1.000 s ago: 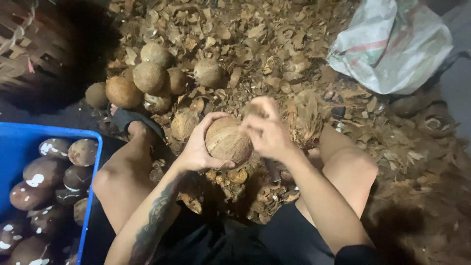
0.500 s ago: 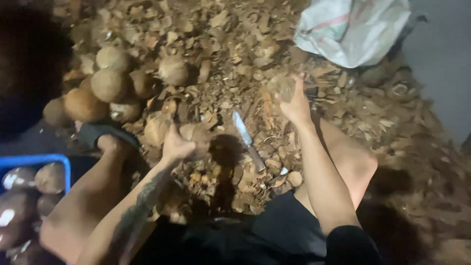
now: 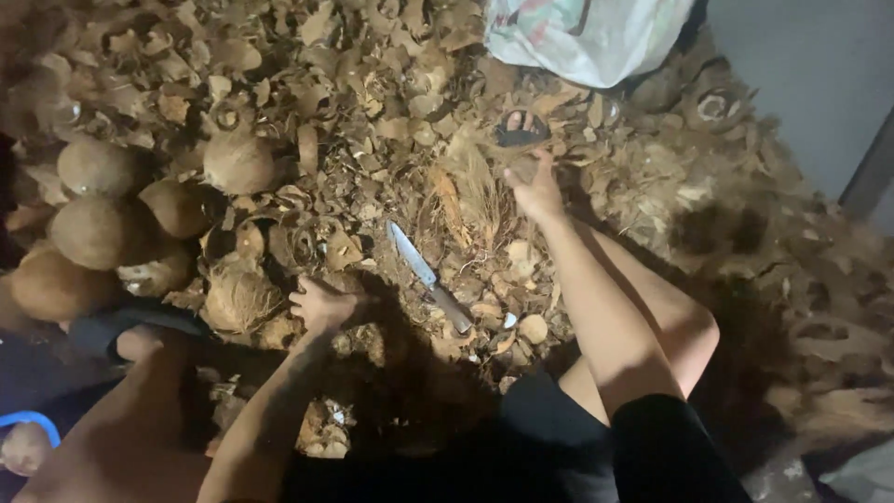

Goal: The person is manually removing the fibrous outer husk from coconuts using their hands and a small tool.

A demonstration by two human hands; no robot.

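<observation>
left hand (image 3: 321, 305) on husks | right hand (image 3: 535, 191) reaching | one knife (image 3: 429, 278) | five coconuts (image 3: 93, 233)

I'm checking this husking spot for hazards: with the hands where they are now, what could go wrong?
1. The knife lies bare on the husk scraps between the left hand and right hand, blade uncovered; a hand sweeping back could brush the edge.
2. The right hand reaches far out into the husk pile, where sharp shell pieces may scrape the fingers.
3. The light is dim, so the blade could be lost among the scraps.
</observation>
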